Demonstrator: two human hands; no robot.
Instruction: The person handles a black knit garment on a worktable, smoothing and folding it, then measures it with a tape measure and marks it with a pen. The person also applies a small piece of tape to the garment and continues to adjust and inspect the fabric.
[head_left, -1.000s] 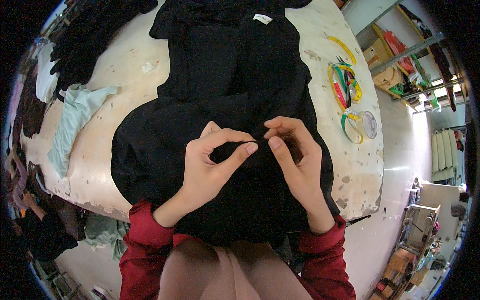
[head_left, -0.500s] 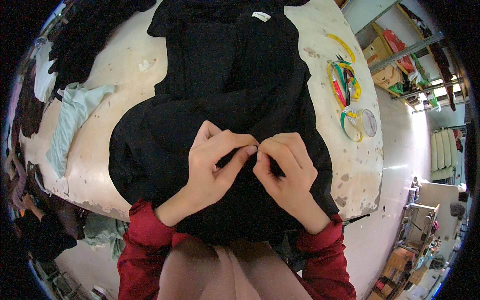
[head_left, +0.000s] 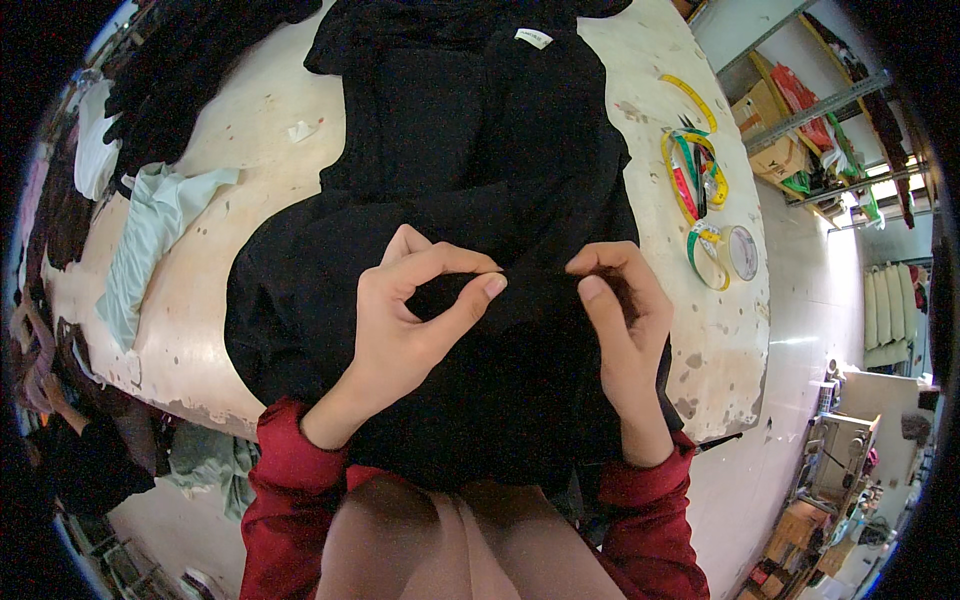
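Observation:
A black garment with a small white label near its far end lies spread out before me, its near part reaching my lap. Over its middle, my left hand is closed in a pinch, thumb against index finger. Whatever is in that pinch is too small and dark to make out against the cloth. My right hand faces it a short way to the right, thumb and index finger bent close together at the black cloth. What these fingertips hold is also hidden in the dark.
At the right of the pale, worn table lie a coiled tape measure and a roll of clear tape. Pale green cloth and dark garments lie on the left. Another person's arm shows at far left.
My hands, whose fingertips met before, are now apart. The right hand has moved to the right and slightly away from me; the left has shifted a little left.

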